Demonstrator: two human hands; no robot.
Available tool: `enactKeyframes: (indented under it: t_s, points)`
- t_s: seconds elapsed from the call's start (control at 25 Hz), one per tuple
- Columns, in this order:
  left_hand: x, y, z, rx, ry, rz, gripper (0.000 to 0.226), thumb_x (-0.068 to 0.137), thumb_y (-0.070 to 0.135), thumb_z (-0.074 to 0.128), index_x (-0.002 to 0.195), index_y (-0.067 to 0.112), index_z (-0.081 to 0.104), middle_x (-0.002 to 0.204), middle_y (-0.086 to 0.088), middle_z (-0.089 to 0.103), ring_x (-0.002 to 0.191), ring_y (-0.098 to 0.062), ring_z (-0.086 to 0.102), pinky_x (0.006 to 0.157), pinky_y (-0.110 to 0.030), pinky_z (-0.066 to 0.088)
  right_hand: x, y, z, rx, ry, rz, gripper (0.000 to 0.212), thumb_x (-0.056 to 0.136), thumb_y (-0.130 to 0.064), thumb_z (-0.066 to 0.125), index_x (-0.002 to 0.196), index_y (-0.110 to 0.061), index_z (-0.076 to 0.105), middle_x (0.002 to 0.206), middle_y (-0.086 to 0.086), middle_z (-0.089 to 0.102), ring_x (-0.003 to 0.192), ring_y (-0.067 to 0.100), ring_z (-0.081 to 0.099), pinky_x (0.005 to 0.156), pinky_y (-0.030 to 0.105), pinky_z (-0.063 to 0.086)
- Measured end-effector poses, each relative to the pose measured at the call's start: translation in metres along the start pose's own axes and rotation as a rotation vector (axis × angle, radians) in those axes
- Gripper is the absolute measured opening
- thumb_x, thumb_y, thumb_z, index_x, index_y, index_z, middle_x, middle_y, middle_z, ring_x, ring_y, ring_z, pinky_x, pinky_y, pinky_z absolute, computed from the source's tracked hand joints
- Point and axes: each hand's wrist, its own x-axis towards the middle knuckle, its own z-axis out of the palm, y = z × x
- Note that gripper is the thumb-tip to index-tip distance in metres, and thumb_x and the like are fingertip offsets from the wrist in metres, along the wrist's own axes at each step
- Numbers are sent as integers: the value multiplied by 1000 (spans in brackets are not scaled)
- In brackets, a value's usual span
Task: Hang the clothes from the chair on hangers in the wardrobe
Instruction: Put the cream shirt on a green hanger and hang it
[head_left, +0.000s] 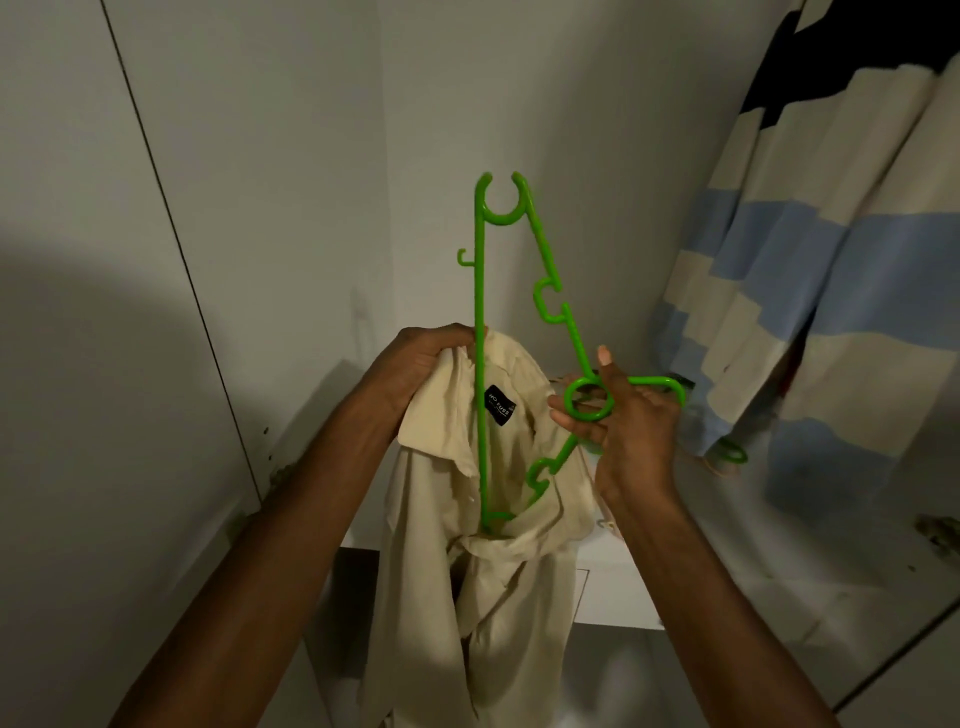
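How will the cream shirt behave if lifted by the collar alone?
The cream shirt is probably floppy: it bunches in the left hand and sags in folds. Likely light, since one hand holds it. It may slide off the green hanger, which is only partly inserted.

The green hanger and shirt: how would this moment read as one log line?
step: threading hanger into shirt | left hand: grips cream shirt collar | right hand: holds green hanger | hung: not yet
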Motion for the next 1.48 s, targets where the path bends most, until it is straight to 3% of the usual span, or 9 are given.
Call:
enactKeyframes:
  t_s: [0.12, 0.28, 0.56, 0.68, 0.84, 1.12, 1.24, 1.36, 1.48]
  points:
    - [3, 4, 1, -90, -25, -11, 17, 85, 25, 77, 88, 9, 82, 91, -16, 75, 82, -28, 72, 85, -41, 59, 0, 2, 3, 1, -3, -42, 40, 91, -19, 75, 98, 18, 64, 89, 31, 71, 69, 38, 72, 54, 40, 61]
    - [8, 0, -12, -122, -87, -98, 52, 68, 35, 90, 108, 4, 77, 112, -21, 72, 101, -35, 69, 102, -51, 52, 5, -5, -10, -144, -14, -15, 27, 89, -17, 76, 89, 9, 68, 79, 27, 69, 63, 36, 71, 44, 33, 57]
    - [14, -9, -24, -150, -178, -203, 26, 81, 31, 79, 92, 7, 77, 96, -14, 73, 90, -29, 70, 97, -43, 52, 19, -24, -40, -497, 5, -108, 26, 87, -19, 79, 75, 2, 72, 65, 21, 71, 57, 33, 70, 39, 27, 49]
    - [20, -12, -26, 44, -88, -127, 38, 70, 31, 87, 96, 4, 79, 101, -17, 73, 97, -30, 66, 105, -45, 48, 27, -41, -54, -656, -41, -104, 29, 85, -18, 81, 73, 6, 71, 61, 22, 69, 51, 29, 69, 39, 27, 49]
    - [25, -11, -16, 343, -12, 160, 23, 85, -10, 62, 93, 2, 79, 85, -10, 76, 78, -15, 67, 74, -18, 54, 37, -50, -62, -746, -70, -12, 29, 83, -14, 83, 78, 11, 68, 61, 20, 67, 51, 26, 69, 39, 29, 52]
    - [26, -22, -10, 689, -247, 12, 16, 78, 0, 82, 83, 15, 81, 66, 13, 72, 66, 1, 64, 67, -11, 50, 49, -51, -88, -844, -47, 85, 27, 85, -8, 80, 74, 12, 65, 64, 25, 65, 50, 30, 63, 43, 33, 57]
    - [26, -27, -5, 1065, 55, 108, 14, 68, 19, 87, 66, 28, 77, 64, 15, 69, 68, -5, 63, 67, -22, 48, 54, -45, -94, -856, -13, 127, 33, 82, -15, 84, 71, 10, 66, 70, 28, 69, 57, 35, 68, 55, 44, 62]
    - [16, -45, 15, 1216, 401, 215, 7, 81, 25, 75, 85, 20, 76, 93, 0, 72, 91, -27, 67, 77, -31, 50, 55, -39, -96, -859, 10, 106, 37, 82, -17, 85, 74, 15, 67, 69, 28, 69, 53, 32, 67, 61, 52, 63]
    - [25, -65, 21, 1021, 369, 168, 8, 88, 15, 66, 93, 13, 72, 94, -9, 68, 91, -31, 65, 81, -37, 52, 54, -33, -98, -901, 12, 74, 38, 83, -15, 84, 76, 17, 65, 69, 28, 68, 53, 32, 66, 59, 56, 62]
